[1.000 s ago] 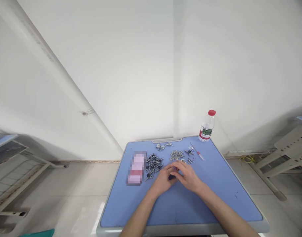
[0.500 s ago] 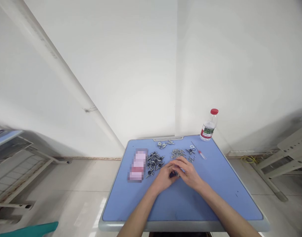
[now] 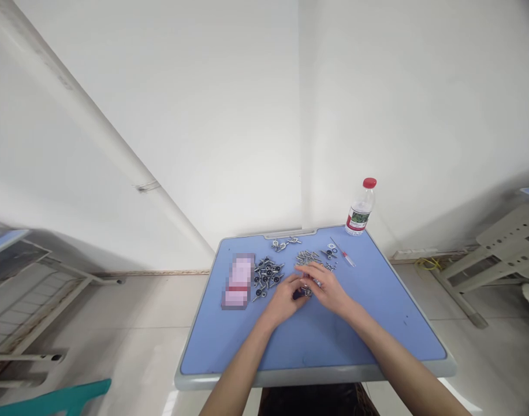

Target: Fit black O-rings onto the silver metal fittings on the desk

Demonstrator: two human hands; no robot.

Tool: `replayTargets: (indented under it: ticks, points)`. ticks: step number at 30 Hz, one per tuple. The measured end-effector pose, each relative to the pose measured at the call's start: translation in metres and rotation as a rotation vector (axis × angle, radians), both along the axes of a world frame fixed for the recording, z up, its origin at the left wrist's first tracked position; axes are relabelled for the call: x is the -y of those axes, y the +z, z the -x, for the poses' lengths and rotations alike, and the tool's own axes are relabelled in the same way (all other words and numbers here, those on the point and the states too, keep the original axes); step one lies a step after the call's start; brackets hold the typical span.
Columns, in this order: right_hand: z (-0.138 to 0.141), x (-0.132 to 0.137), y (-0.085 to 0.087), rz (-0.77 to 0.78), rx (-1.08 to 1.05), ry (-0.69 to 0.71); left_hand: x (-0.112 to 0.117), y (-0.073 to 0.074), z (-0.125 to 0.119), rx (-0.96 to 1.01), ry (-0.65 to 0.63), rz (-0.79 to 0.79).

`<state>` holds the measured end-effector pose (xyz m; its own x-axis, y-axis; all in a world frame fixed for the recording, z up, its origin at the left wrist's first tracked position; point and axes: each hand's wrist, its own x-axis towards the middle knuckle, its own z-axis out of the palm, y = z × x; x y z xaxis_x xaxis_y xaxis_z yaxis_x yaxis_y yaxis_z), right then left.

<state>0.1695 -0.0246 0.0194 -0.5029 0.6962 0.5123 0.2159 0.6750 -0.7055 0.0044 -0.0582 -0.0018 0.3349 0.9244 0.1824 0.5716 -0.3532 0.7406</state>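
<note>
My left hand [image 3: 285,299] and my right hand [image 3: 329,290] meet over the front middle of the blue table [image 3: 334,341]. Their fingers are closed around a small metal part [image 3: 308,292] with a dark piece, mostly hidden by the fingers. To the left lies a pile of metal parts with round black discs [image 3: 268,273]. Just beyond my right hand is a heap of slim silver pins or screws [image 3: 306,257]. Tiny metal bits [image 3: 331,267] are scattered beside its fingers.
A pixelated pink object [image 3: 239,280] lies at the left. Several silver fittings [image 3: 282,245] rest near the back edge. At the right are a single black-disc part [image 3: 329,254], a slim screwdriver-like tool with a clear handle [image 3: 348,259], and a red-capped bottle [image 3: 360,212].
The camera view has shifted slightly, so the table sits a little higher and further left. Both hands stay together around the small part, with only slight finger movement.
</note>
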Motion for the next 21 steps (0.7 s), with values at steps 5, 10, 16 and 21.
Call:
replayTargets:
  ticks: [5,10,16,21]
  points:
    - [-0.0049,-0.0004,0.0048,0.047,0.016,0.028,-0.0008,-0.0010,0.0005,0.003,-0.012,0.001]
    - [-0.0027,-0.0003,0.0036,-0.025,0.069,-0.017,-0.0004,-0.0021,-0.0002,0.011,-0.001,-0.002]
    - [-0.0045,-0.0027,0.0025,0.018,0.053,0.006,-0.0014,-0.0032,0.0013,-0.002,-0.005,0.021]
    - [-0.0080,-0.0033,0.0044,0.100,0.013,-0.013,-0.0013,-0.0060,0.0017,0.033,-0.013,0.001]
